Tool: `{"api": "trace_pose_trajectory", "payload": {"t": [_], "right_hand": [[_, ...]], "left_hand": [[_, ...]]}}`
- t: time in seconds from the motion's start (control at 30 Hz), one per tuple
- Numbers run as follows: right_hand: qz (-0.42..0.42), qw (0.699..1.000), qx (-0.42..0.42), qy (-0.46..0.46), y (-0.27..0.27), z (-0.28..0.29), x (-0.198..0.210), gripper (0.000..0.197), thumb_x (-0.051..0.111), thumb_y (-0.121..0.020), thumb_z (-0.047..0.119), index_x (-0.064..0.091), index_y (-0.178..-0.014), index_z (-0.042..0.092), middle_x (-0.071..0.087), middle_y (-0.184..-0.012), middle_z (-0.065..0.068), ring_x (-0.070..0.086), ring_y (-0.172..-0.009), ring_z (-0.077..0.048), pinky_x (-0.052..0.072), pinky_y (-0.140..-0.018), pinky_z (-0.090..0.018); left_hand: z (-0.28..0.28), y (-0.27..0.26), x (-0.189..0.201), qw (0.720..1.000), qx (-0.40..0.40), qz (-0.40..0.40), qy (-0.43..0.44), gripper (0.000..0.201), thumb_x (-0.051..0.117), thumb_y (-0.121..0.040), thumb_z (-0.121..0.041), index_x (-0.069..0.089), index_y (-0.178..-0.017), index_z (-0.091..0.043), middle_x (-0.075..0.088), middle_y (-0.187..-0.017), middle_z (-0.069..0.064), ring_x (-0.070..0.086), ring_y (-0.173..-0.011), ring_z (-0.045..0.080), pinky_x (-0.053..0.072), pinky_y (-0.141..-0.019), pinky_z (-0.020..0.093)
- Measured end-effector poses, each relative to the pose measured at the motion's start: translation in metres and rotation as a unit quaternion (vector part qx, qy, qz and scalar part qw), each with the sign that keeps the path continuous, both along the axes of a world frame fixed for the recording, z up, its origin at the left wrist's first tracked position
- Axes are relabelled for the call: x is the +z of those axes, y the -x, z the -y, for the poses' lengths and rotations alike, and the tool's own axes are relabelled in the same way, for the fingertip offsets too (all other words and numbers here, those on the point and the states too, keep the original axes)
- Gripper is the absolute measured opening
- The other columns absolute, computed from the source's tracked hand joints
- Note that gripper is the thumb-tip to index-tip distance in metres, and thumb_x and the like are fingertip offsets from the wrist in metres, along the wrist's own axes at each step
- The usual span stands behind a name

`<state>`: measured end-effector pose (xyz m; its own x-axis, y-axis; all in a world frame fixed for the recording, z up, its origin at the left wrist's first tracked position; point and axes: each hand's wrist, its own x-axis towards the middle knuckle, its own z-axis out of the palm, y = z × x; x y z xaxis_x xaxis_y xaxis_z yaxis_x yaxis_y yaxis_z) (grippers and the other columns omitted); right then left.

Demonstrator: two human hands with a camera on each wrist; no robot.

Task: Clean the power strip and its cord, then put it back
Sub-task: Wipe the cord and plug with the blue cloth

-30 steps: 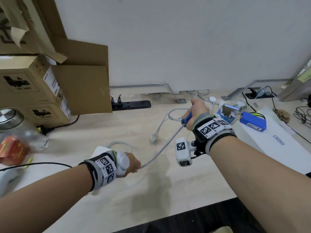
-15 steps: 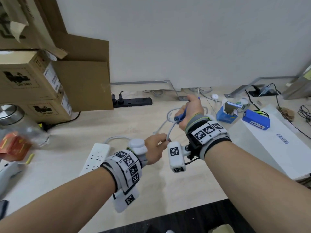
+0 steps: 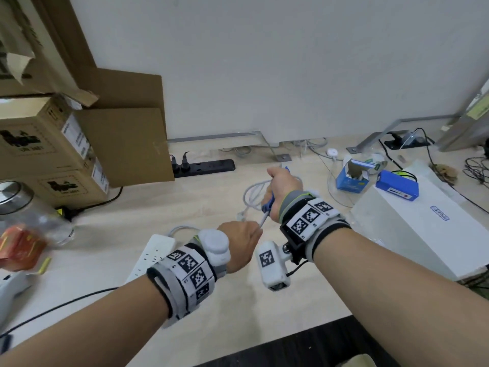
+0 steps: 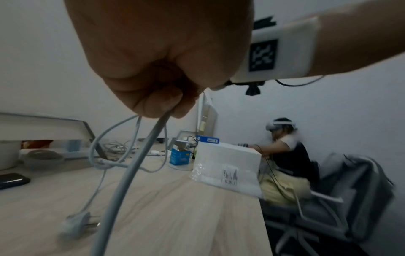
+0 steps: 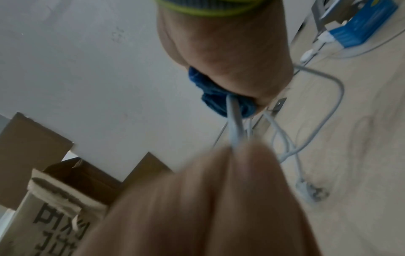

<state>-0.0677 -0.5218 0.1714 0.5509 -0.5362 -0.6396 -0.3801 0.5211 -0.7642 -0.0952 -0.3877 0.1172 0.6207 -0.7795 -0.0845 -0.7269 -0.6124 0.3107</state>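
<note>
Two hands on one white cord, above the middle of the desk.

The left hand (image 3: 239, 243) pinches the cord (image 3: 264, 218); just above it the right hand (image 3: 284, 188) is closed around one blue cloth (image 3: 267, 205) wrapped on the same cord. One white power strip (image 3: 152, 254) lies lower left, one plug (image 4: 75, 223) on the desk (image 3: 264, 308).

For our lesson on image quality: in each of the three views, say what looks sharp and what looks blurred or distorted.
Head view: evenly lit, wall edges bowed by the wide lens; cord sharp, glass jar at left smeared. Left wrist view: left hand looms large, seated person and chair streaked. Right wrist view: blue cloth fairly clear, nearest fingers heavily blurred.
</note>
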Motion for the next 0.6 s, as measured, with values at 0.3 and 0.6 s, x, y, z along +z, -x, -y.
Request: {"api": "trace_pose_trajectory", "payload": {"t": [0.3, 0.6], "right_hand": [[-0.043, 0.999, -0.008, -0.004, 0.012, 0.021, -0.016, 0.025, 0.053, -0.088, 0.026, 0.037, -0.073, 0.014, 0.022, -0.055, -0.001, 0.018, -0.045, -0.013, 0.022, -0.049, -0.025], [-0.014, 0.999, -0.012, -0.03, 0.014, 0.026, -0.016, 0.029, 0.053, -0.09, 0.028, 0.036, -0.069, 0.016, 0.023, -0.053, -0.001, 0.018, -0.04, -0.015, 0.023, -0.039, -0.02]], "left_hand": [[-0.04, 0.008, -0.03, 0.957, -0.137, -0.043, -0.253, 0.03, 0.028, -0.102, -0.032, 0.053, -0.1, -0.015, 0.065, -0.106, 0.008, 0.059, -0.084, 0.029, 0.037, -0.069, 0.032], [-0.045, -0.01, -0.026, 0.929, -0.13, -0.109, -0.33, 0.032, 0.042, -0.096, -0.041, 0.053, -0.12, -0.023, 0.061, -0.117, -0.004, 0.053, -0.09, 0.018, 0.042, -0.083, 0.031]]}}
